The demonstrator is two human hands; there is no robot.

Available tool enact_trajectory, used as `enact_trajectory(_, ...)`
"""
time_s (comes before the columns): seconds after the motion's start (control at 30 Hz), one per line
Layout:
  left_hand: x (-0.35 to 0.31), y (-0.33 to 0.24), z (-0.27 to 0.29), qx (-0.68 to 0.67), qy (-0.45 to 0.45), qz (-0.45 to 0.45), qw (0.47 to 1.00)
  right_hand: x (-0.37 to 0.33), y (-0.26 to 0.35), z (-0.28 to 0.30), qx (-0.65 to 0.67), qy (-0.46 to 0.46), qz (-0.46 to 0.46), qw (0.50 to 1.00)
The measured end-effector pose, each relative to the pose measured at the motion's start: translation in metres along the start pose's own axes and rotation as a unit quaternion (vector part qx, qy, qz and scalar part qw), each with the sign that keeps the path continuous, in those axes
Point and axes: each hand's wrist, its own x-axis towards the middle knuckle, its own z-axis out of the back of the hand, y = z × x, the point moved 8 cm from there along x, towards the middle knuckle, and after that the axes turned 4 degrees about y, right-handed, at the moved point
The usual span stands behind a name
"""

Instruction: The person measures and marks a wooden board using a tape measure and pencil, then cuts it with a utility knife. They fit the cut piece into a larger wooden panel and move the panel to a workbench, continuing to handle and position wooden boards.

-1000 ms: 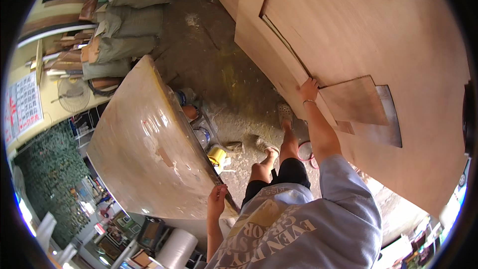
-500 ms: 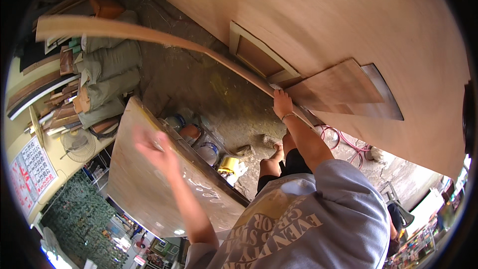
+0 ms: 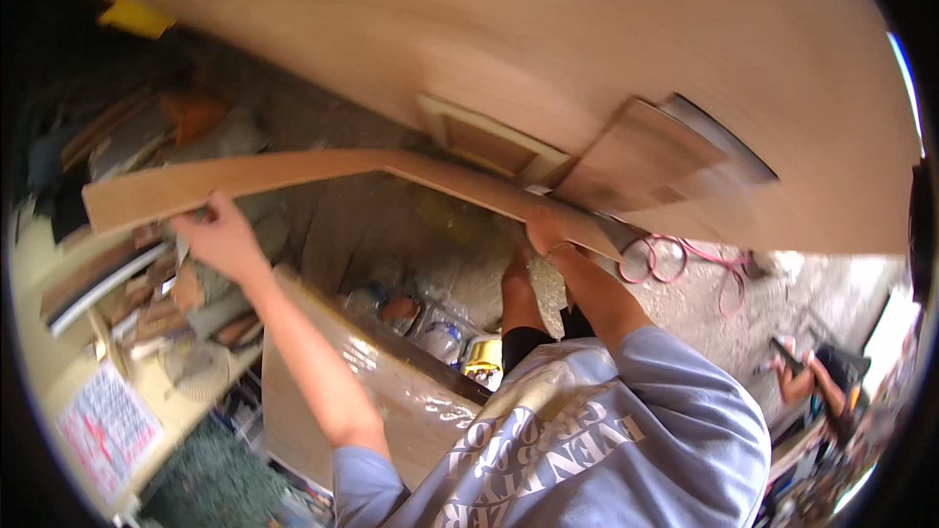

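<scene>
A long, thin wooden strip (image 3: 293,164) stretches across the view from the left side to the middle. It bends in a slight angle near its middle. Close to the strip's left end, my left hand (image 3: 217,237) grips its lower edge, partly blurred. My right hand (image 3: 548,227) is closed around the strip toward its other end, by the big plywood sheet. Some of the right fingers are hidden behind the hand.
A large plywood sheet (image 3: 548,29) stands along the far side, with a framed panel (image 3: 494,142) and thin boards (image 3: 650,161) against it. Pink hose (image 3: 675,259) lies on the floor. A flat board (image 3: 333,381), tins (image 3: 482,357) and wood offcuts are left. Another person (image 3: 807,381) is at right.
My left hand has moved up and left from open air onto the strip. The strip's left end is lower, and my right hand still holds it. The view has shifted.
</scene>
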Motion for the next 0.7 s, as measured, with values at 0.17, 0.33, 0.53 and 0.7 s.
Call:
enact_trajectory(0.17, 0.013, 0.012, 0.017, 0.091, 0.07, 0.062, 0.991, -0.024, -0.005, -0.013, -0.016, 0.061, -0.012, 0.998)
enact_trajectory(0.33, 0.032, 0.011, 0.011, 0.038, 0.078, -0.017, 0.996, -0.108, -0.046, 0.07, 0.244, -0.092, -0.136, 0.956)
enact_trajectory(0.53, 0.038, -0.045, -0.038, -0.026, 0.138, -0.053, 0.989, -0.227, -0.118, 0.018, 0.12, -0.142, -0.272, 0.944)
enact_trajectory(0.7, 0.054, -0.069, -0.078, 0.012, 0.156, -0.086, 0.984, -0.317, -0.1, -0.07, 0.302, -0.156, -0.443, 0.83)
